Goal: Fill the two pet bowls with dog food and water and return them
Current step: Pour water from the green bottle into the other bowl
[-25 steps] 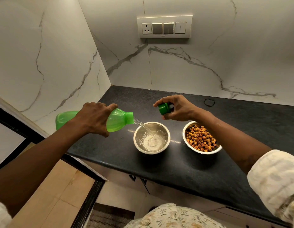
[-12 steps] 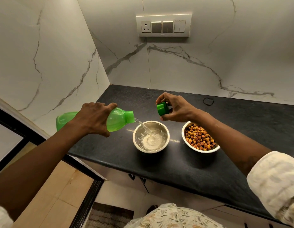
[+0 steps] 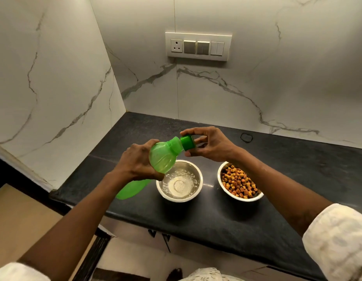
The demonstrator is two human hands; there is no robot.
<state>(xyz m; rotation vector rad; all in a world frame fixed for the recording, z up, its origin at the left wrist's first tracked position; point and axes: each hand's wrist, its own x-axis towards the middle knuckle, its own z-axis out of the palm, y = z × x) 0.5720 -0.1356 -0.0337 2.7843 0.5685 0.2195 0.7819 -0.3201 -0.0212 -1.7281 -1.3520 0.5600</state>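
My left hand [image 3: 136,161] grips a green plastic bottle [image 3: 163,157], tilted with its neck up and to the right, above the left steel bowl [image 3: 193,193]. That bowl holds water with ripples in it. My right hand [image 3: 208,144] holds the green cap [image 3: 187,141] against the bottle's mouth. To the right stands a second steel bowl [image 3: 221,175] full of brown and orange dog food [image 3: 240,183]. Both bowls rest on the black counter [image 3: 297,179].
White marble walls close the counter at the back and left, meeting in a corner. A switch panel [image 3: 198,46] is on the back wall. A small black ring [image 3: 246,137] lies near the back wall. The counter's front edge runs just below the bowls.
The pouring has stopped. My left hand has swung the bottle up and to the right, and my right hand has brought the cap onto its mouth. The camera view has tilted upward.
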